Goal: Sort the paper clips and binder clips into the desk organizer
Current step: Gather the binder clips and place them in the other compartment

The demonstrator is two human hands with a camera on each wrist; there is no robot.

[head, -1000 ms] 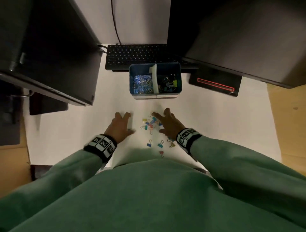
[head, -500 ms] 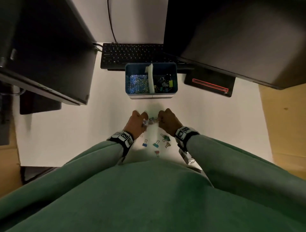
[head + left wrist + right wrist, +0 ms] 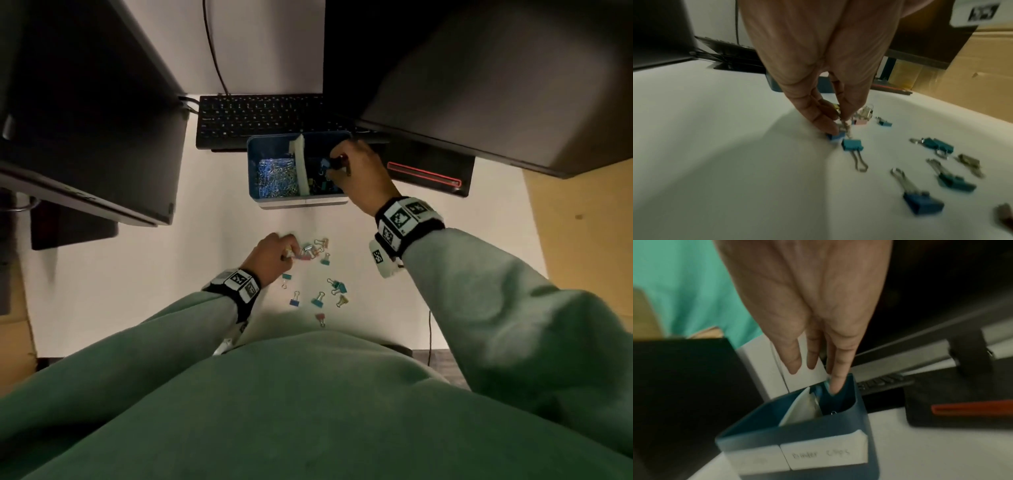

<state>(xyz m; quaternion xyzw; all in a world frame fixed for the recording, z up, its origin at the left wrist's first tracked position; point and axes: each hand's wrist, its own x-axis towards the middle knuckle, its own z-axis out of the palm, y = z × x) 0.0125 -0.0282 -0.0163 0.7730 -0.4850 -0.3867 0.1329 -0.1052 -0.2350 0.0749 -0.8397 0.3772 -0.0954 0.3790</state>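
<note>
Blue organizer point(image 3: 255, 164) under right hand point(image 3: 363, 173); clips point(image 3: 318, 300) loose beside left hand point(image 3: 270, 257).
Left wrist: fingers point(image 3: 824, 121) pinch clips; bunch may slip.
Right wrist: fingers extended over binder side, hold unclear; divider point(image 3: 797, 408) leans, mis-sort risk.

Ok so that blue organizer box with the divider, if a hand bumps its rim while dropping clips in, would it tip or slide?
The organizer looks tall for its footprint, so a sideways knock could rock it. Both compartments hold clips, low weight that probably steadies it. On the smooth white desk it would likelier slide than tip. The right hand reaches in from above, so any push is probably mostly downward.
</note>
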